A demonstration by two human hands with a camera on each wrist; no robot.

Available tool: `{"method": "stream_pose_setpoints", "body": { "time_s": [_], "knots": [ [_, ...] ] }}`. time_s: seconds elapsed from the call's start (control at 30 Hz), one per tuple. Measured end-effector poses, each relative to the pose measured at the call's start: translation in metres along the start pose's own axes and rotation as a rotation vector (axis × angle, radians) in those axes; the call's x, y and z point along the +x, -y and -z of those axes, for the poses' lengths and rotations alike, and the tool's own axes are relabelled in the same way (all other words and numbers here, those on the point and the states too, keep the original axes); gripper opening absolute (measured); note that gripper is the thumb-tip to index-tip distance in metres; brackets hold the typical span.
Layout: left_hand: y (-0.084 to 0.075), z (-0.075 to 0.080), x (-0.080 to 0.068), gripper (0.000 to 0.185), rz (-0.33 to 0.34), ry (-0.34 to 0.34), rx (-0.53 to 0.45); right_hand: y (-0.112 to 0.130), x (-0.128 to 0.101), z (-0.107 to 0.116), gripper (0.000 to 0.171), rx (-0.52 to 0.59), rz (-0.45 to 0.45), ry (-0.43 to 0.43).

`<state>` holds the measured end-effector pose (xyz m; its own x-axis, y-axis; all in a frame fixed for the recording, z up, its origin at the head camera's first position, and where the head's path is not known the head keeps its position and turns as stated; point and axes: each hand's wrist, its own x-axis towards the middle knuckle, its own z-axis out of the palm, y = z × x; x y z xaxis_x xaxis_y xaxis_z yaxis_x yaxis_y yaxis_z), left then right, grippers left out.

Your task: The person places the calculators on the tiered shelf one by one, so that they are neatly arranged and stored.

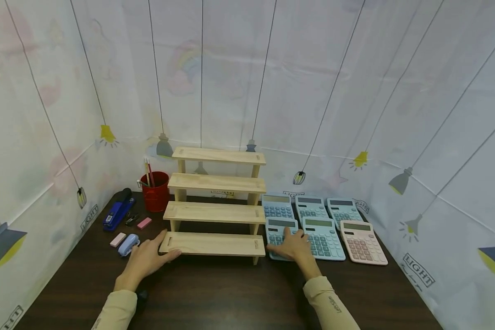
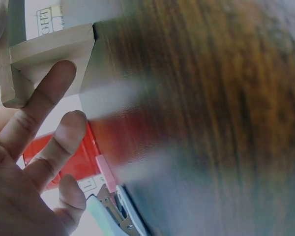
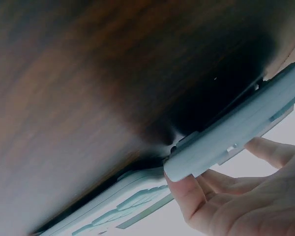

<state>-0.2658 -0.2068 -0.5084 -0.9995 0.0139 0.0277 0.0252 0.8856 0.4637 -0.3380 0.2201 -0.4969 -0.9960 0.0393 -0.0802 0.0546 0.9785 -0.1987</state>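
Observation:
A light-blue calculator (image 1: 277,233) at the front left of the calculator group is gripped by my right hand (image 1: 295,250), thumb at its left edge and fingers over its right side. In the right wrist view, the calculator (image 3: 236,129) is pinched by its edges and tilts slightly off the dark table. A four-tier wooden display stand (image 1: 214,244) stands to its left. My left hand (image 1: 145,261) touches the left end of the lowest tier, its thumb at the front edge. Extended fingers (image 2: 59,81) lie near the stand's end support in the left wrist view.
Further calculators, blue ones (image 1: 323,238) and a pink one (image 1: 363,243), lie at the right. Left of the stand are a red pencil cup (image 1: 156,195), a dark-blue stapler (image 1: 118,213), a light-blue stapler (image 1: 129,244), black clips (image 1: 132,220) and pink erasers (image 1: 144,223).

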Motion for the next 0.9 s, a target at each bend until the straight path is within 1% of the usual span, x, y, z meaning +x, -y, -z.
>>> {"method": "stream_pose_setpoints", "body": {
  "time_s": [0.27, 0.5, 0.7, 0.9],
  "knots": [
    [0.0, 0.0, -0.001, 0.107, 0.01, 0.008, 0.007, -0.004, -0.008, 0.008, 0.102, 0.057, 0.007, -0.02],
    [0.0, 0.001, 0.0, 0.107, 0.003, 0.003, 0.014, -0.004, -0.015, 0.025, 0.101, 0.091, 0.045, -0.095],
    [0.001, -0.002, 0.001, 0.108, 0.005, 0.0, 0.006, -0.001, -0.013, 0.049, 0.1, 0.117, 0.055, -0.15],
    [0.0, 0.0, 0.0, 0.107, 0.009, -0.007, 0.008, 0.005, -0.008, 0.08, 0.099, 0.138, 0.065, -0.163]
  ]
}}
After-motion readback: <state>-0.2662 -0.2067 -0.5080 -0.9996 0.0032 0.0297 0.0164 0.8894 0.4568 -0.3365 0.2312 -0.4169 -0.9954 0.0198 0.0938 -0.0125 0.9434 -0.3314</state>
